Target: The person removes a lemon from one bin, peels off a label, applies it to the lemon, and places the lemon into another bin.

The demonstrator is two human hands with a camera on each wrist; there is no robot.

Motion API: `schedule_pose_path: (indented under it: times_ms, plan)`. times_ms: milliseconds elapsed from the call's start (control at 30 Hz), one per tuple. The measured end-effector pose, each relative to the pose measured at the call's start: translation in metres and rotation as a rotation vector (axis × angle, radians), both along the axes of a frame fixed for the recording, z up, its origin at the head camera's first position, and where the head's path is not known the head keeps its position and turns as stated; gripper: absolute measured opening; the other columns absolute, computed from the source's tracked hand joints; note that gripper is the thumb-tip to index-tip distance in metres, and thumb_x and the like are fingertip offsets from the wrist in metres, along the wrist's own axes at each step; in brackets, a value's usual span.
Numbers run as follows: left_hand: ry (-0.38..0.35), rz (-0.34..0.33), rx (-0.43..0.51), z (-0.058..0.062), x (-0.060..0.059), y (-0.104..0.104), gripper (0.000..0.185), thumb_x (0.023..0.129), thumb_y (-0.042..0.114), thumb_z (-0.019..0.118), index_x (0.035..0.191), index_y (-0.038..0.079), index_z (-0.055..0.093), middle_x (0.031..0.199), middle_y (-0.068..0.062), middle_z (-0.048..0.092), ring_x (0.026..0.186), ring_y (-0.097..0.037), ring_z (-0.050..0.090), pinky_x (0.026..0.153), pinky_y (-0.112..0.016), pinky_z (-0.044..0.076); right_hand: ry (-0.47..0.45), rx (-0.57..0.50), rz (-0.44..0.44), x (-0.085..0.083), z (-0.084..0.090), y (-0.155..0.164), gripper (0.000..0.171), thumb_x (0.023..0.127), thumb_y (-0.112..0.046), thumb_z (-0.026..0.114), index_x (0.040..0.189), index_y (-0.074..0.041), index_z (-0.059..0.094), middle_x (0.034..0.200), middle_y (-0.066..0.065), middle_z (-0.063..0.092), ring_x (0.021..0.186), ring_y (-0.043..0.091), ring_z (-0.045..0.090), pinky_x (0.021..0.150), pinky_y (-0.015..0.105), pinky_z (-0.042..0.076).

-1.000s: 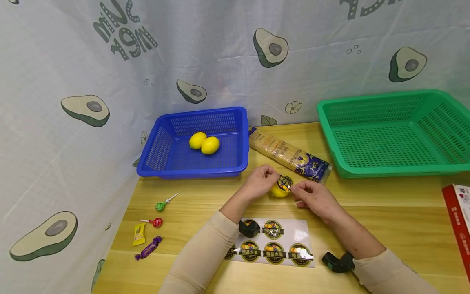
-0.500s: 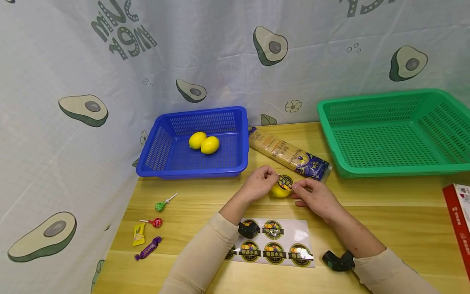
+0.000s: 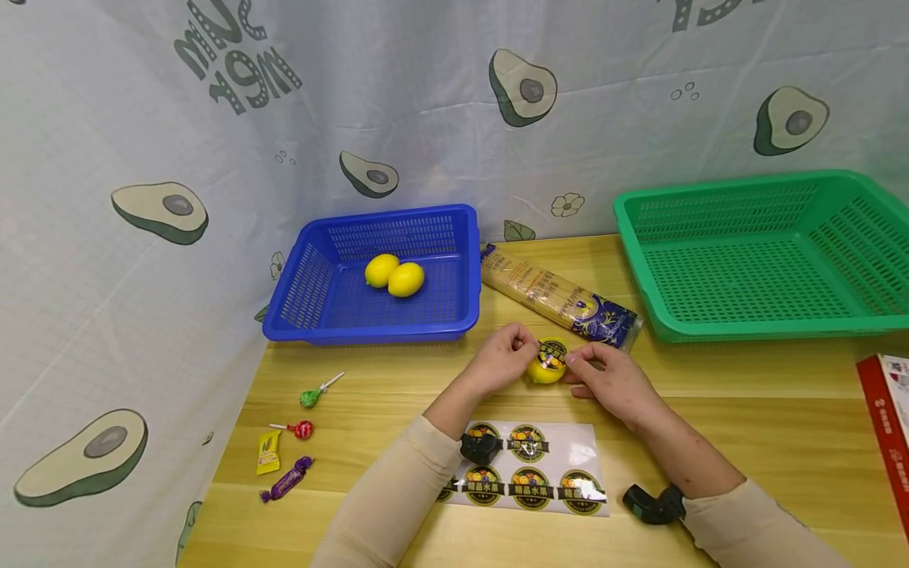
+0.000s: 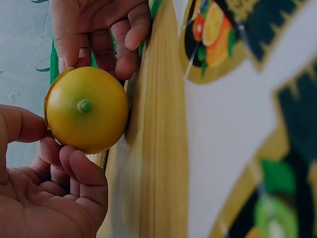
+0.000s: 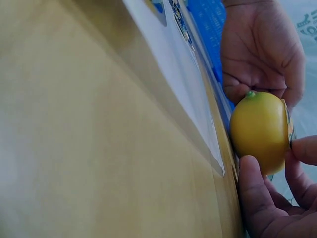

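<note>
A yellow lemon (image 3: pixel 545 374) rests on the table between both hands, its green stem tip showing in the wrist views. Against its upper far side lies a round black-and-gold fruit sticker (image 3: pixel 552 354), its edge standing slightly off the skin in the right wrist view. My left hand (image 3: pixel 502 356) pinches the sticker's left edge, with curled fingertips against the lemon. At the opposite edge, my right hand (image 3: pixel 609 382) pinches the sticker between thumb and forefinger; other fingertips touch the lemon's side. Nearer the body lies a sheet of matching stickers (image 3: pixel 578 446), partly covered by the left wrist camera.
Two lemons (image 3: pixel 405 280) sit in a blue basket (image 3: pixel 465 315) at back left. A green basket (image 3: pixel 753 329) stands at back right, with a spaghetti packet (image 3: pixel 547 288) between them. Lollipops (image 3: pixel 309 397) and wrapped sweets (image 3: pixel 286 479) lie left; a red box (image 3: pixel 880 426) is right.
The sticker has turned slightly and lies more squarely on the lemon, its lettering facing up more. The lemon has shifted a little; both hands stay close to where they were.
</note>
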State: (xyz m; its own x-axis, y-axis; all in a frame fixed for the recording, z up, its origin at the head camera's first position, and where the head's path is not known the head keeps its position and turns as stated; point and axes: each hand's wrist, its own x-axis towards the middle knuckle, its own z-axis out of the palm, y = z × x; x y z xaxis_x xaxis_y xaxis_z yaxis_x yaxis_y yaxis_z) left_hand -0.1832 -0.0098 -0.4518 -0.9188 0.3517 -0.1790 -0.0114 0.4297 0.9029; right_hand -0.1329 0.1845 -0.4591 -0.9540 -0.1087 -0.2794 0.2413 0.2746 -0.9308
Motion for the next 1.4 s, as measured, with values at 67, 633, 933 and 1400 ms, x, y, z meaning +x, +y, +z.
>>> schedule_pose_path:
  times_ms: [67,633,933,1400]
  plan:
    - [0.002,0.001,-0.003,-0.001,0.001,-0.001,0.012,0.098,0.022,0.060,0.094,0.011,0.062,0.080,0.004,0.055,0.075,-0.010,0.051,0.066,-0.021,0.041,0.001,-0.003,-0.001,0.000,0.000,0.000,0.034,0.108,-0.021,0.052,0.121,0.010,0.055,0.133,0.031,0.059,0.100,0.016,0.072,0.080,0.028,0.062]
    - [-0.217,0.001,0.277,0.010,0.022,-0.006,0.049,0.101,0.032,0.064,0.141,0.004,0.056,0.119,-0.015,0.071,0.085,-0.015,0.069,0.087,-0.035,0.060,0.154,0.169,0.022,0.011,0.038,0.007,0.034,0.102,-0.033,0.064,0.112,-0.001,0.064,0.132,0.022,0.066,0.090,0.012,0.070,0.077,0.022,0.056]
    - [-0.133,-0.088,0.381,0.049,0.035,-0.013,0.043,0.105,0.021,0.058,0.141,0.000,0.055,0.127,-0.022,0.065,0.095,-0.009,0.065,0.085,-0.030,0.059,0.267,0.141,0.030,0.011,0.076,0.000,0.044,0.108,-0.036,0.051,0.126,0.004,0.055,0.112,0.020,0.069,0.084,0.009,0.069,0.075,0.025,0.061]
    - [0.054,-0.130,0.339,0.061,0.047,-0.021,0.039,0.107,0.017,0.052,0.142,-0.001,0.055,0.125,-0.023,0.064,0.093,-0.005,0.058,0.077,-0.019,0.053,0.329,0.302,0.060,0.018,0.066,-0.037,0.042,0.105,-0.045,0.054,0.124,-0.008,0.056,0.092,0.015,0.064,0.062,0.016,0.065,0.057,0.030,0.056]
